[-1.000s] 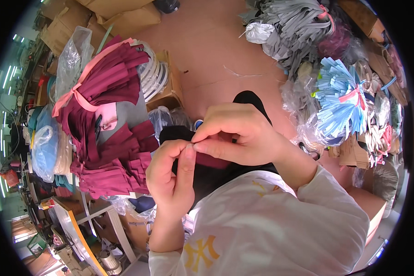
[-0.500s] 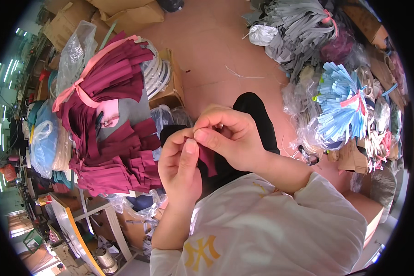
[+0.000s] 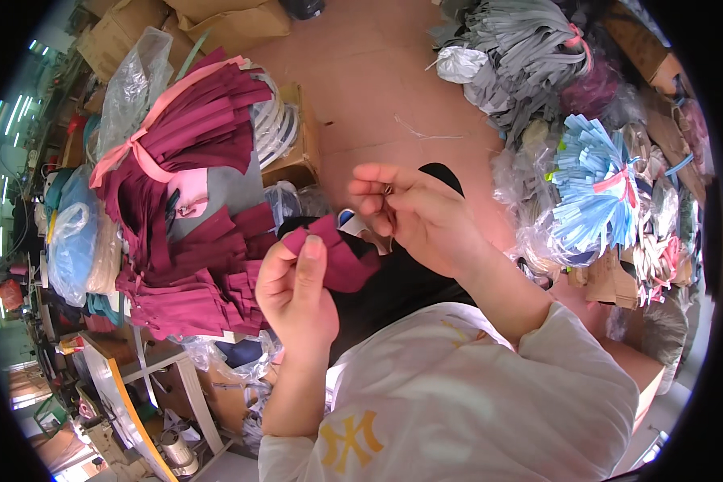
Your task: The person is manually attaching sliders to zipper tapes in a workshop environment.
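Right hand [image 3: 422,210] has drawn off toward two o'clock; I cannot tell its grip. Left hand [image 3: 299,299] clamps the maroon strip [image 3: 349,267] at its two o'clock, apparently for steadiness.

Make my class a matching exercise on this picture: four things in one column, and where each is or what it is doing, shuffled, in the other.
Column one
1. left hand
2. light-blue strips
3. grey strips
4. tied maroon strips

Column two
A. upper right, by the top edge of the picture
B. pinching a maroon fabric piece
C. left of both hands in the picture
D. right of both hands, lower than A's match

Pairs: 1-B, 2-D, 3-A, 4-C
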Tool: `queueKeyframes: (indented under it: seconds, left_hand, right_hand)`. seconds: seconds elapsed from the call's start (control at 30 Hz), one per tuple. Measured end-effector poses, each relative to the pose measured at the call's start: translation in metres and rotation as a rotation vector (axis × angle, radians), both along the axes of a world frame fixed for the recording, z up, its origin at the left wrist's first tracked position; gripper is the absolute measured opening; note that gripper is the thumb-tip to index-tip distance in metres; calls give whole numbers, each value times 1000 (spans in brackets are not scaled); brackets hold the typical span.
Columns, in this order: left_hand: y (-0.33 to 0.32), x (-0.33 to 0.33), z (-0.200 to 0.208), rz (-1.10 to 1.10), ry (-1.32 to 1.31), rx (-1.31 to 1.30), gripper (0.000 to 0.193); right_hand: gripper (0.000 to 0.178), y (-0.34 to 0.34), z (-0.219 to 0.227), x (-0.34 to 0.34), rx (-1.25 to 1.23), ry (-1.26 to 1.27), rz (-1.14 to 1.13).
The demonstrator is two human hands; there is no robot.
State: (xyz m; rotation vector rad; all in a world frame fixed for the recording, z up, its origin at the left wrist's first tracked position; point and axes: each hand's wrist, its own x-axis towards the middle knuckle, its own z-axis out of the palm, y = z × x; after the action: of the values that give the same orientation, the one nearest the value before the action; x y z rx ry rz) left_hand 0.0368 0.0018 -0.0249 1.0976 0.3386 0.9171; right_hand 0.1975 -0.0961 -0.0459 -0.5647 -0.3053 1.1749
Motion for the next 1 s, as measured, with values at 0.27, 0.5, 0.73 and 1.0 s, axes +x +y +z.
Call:
queueKeyframes:
  seconds: [0.27,0.5,0.73,1.0]
  left_hand:
    - [4,-4,5,20,56,-76,12]
    - [0,-9,4,13,49,10,17]
    - [-5,-6,19,-18,87,84,13]
    - [-6,-7,28,-32,98,110,15]
  right_hand:
    - [28,-11,5,12,60,-105,69]
    - [18,-11,0,7,259,-294,59]
    - [18,-9,21,7,176,-471,42]
    - [20,-5,39,6,184,-461,18]
